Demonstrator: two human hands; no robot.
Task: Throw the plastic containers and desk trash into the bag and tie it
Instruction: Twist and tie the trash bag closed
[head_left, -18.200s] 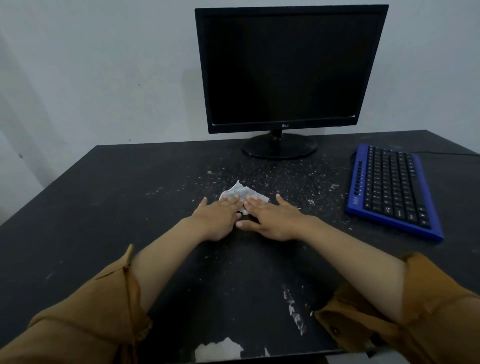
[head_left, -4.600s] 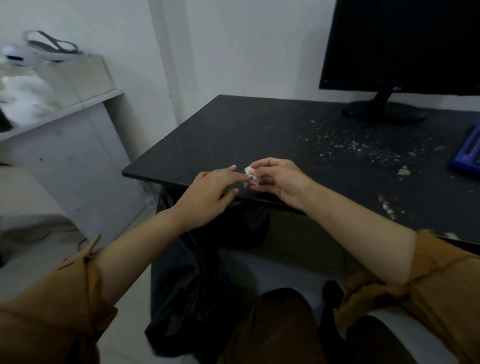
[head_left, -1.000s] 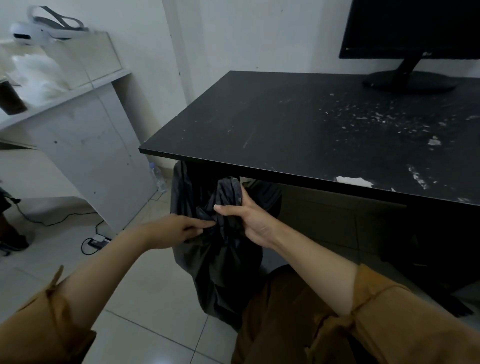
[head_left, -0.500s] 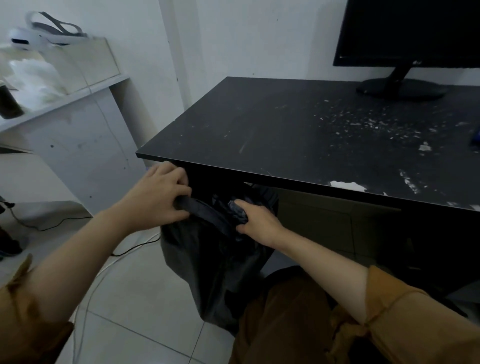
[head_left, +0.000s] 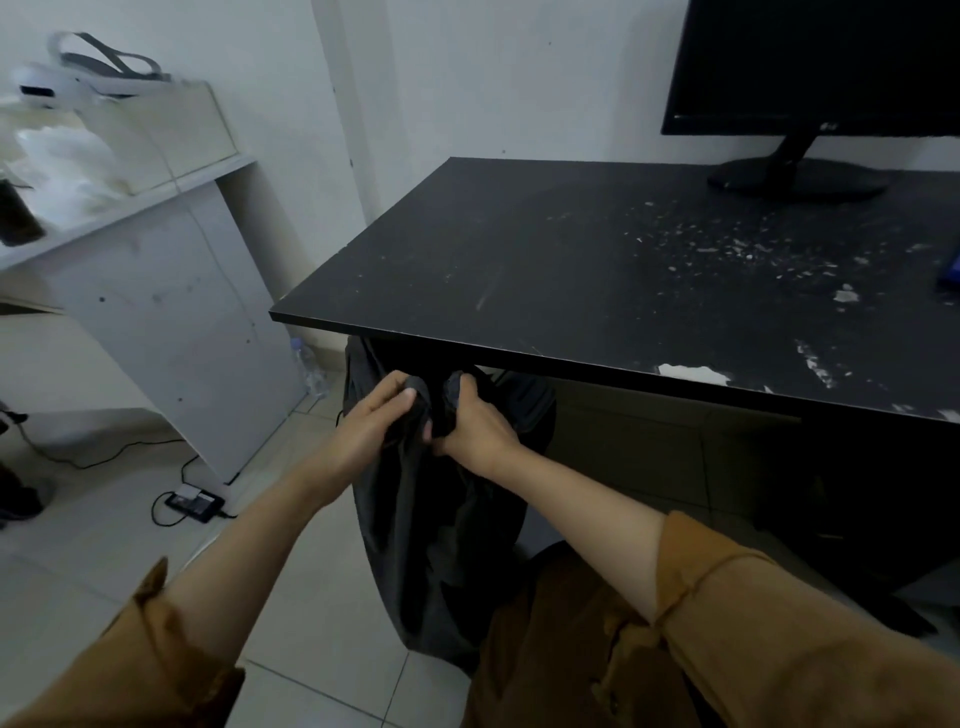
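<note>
two hands — left hand (head_left: 375, 427), right hand (head_left: 477, 422) — clutch the bag (head_left: 441, 545) under a crumb-flecked black desk (head_left: 519, 249).

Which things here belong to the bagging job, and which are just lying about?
Job: black bag, its gathered top gripped by left hand and right hand; scraps left on the desk.
Lying about: monitor, keyboard corner, headset on the shelf, power brick on the floor.

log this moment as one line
step: tie black bag | left hand: grips its gathered top | right hand: grips its gathered top | desk: crumbs on it
</note>
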